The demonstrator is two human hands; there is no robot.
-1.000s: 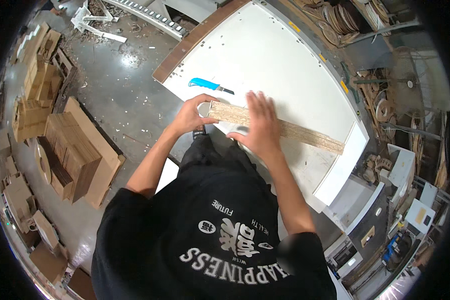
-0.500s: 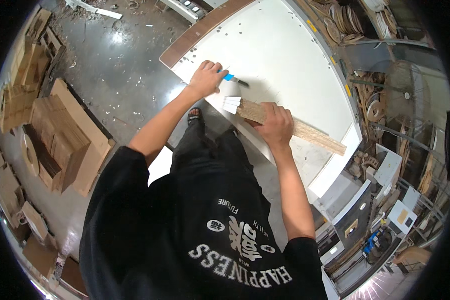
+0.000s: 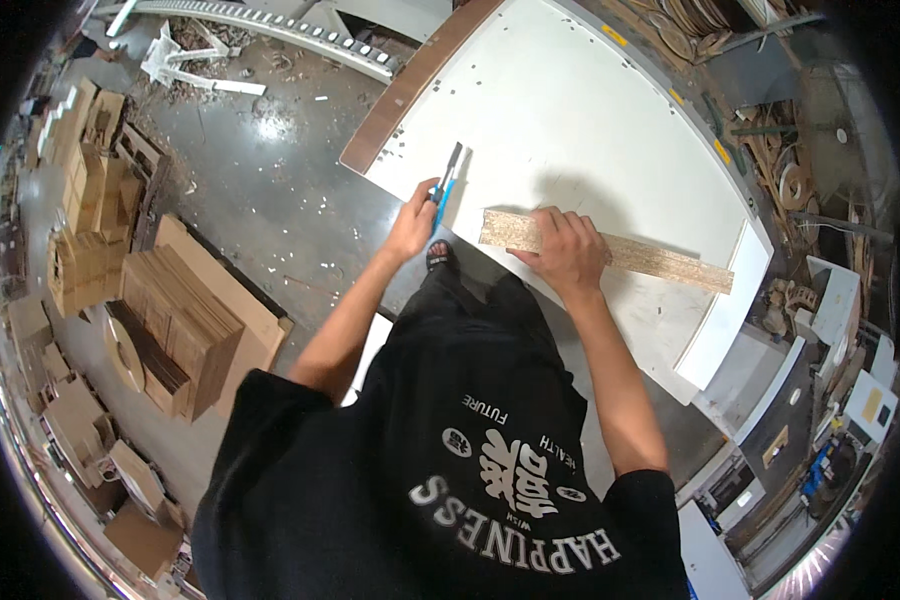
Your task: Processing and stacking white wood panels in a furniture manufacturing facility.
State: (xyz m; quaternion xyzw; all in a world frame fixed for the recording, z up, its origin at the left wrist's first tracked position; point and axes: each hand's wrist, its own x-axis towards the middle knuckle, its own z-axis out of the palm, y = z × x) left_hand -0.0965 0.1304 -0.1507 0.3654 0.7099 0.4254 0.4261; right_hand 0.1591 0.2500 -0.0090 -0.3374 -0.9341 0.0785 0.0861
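My left hand (image 3: 411,226) is closed around a slim blue tool (image 3: 447,190) with a dark, blade-like end, held upright and pointing away from me at the table's near left edge. I cannot make out its exact kind. My right hand (image 3: 567,253) grips a long chipboard strip (image 3: 670,264) from above, thumb on the near side and fingers over the far side. The strip lies slantwise along the near part of the white table (image 3: 530,120), its left end close to the edge. Whether it is one strip or several stacked cannot be told here.
A brown board (image 3: 410,95) runs along the table's left side, and small dark chips are scattered beside it. Stacked cardboard (image 3: 185,325) stands on the floor at left. Shelving with wood offcuts (image 3: 795,185) lines the right. A white panel (image 3: 722,310) lies at the table's right end.
The blue tool has swung so its dark end points away from me. White end pieces at the strip's left end no longer show, and the left hand has moved off from it. The view has shifted.
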